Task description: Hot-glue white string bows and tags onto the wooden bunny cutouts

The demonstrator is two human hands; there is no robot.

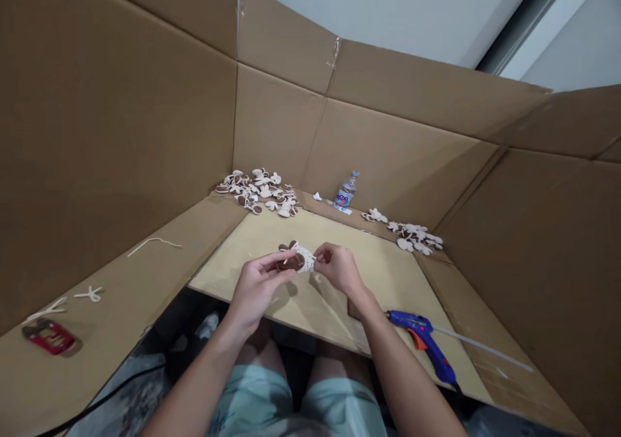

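Note:
Over the pale board (233,266), my left hand (257,288) has its thumb and fingers closed on a brown piece with rounded, ear-like lobes (291,262). A white speckled part (305,258) juts from its right side. My right hand (337,266) pinches at the right edge of that white part; the fingertips cover whatever detail lies there. Below and to the right of my right hand, a blue hot glue gun (422,333) with an orange trigger lies on its side, a long glue stick (485,348) coming out of its back.
Cardboard walls (412,172) surround the board. Piles of brown-and-white pieces lie at the back left (264,191) and back right (412,235). Between them stands a water bottle (345,192). On the left ledge are cream cord bits (90,293) and a red object (51,337).

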